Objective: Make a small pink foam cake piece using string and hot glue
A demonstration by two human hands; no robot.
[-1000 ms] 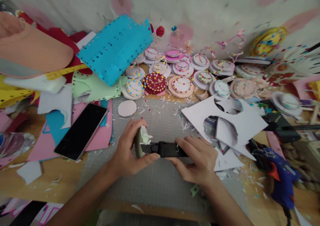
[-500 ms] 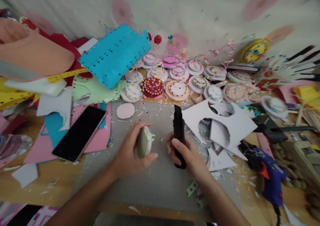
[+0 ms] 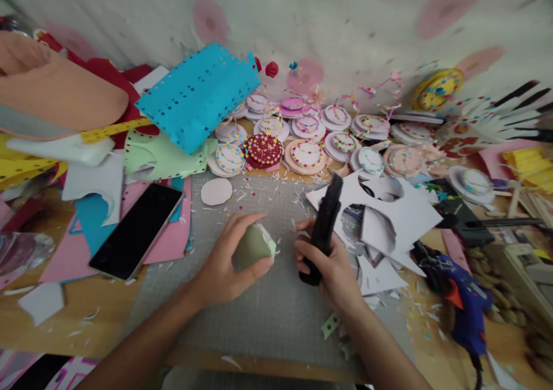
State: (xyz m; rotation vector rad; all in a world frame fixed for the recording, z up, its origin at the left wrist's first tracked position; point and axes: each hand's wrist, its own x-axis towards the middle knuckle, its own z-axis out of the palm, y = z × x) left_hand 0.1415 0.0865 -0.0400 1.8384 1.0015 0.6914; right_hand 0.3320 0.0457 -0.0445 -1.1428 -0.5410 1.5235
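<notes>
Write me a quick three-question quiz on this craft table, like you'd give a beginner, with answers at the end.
1. Which hand grips the black cutter?
2. True or false: the blue glue gun lies to the left of the phone.
3. What colour is the piece in the left hand? A) red B) pale green C) bright yellow

Key:
1. The right hand.
2. False: the glue gun is at the right side of the picture, the phone at the left.
3. B.
</notes>
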